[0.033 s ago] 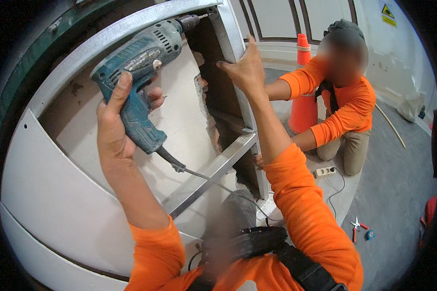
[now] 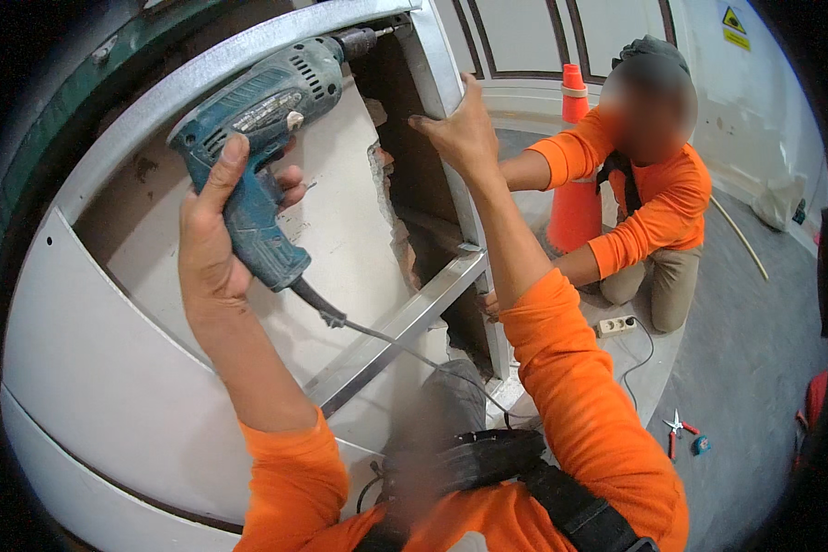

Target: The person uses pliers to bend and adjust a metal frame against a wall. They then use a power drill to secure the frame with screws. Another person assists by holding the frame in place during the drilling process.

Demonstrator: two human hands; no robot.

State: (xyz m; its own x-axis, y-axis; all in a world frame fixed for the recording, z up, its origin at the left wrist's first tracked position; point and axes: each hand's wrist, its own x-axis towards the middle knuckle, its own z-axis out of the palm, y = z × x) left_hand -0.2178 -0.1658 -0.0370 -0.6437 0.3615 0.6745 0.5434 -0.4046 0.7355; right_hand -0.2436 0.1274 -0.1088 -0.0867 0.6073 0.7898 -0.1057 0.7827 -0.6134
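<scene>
My left hand (image 2: 213,235) grips the handle of a blue-green corded power drill (image 2: 276,97), raised at the upper left. The drill's chuck (image 2: 357,41) points to the upper right, and its bit reaches the top corner of a metal frame (image 2: 439,87). Whether the tip touches metal, I cannot tell. Around the frame's right upright, just below that corner, my right hand (image 2: 465,133) is closed, thumb on the inner side. From the drill handle a grey cord (image 2: 400,342) hangs down across the frame's crossbar (image 2: 400,327).
A broken-edged wall panel (image 2: 340,202) lies behind the frame. To the right kneels a person in orange (image 2: 658,198), one hand low by the upright. Near them are an orange cone (image 2: 575,212), a power strip (image 2: 615,327), red-handled pliers (image 2: 675,429) and a blue tape measure (image 2: 701,445).
The drill and my left hand have shifted very slightly left. My right hand keeps its place on the upright.
</scene>
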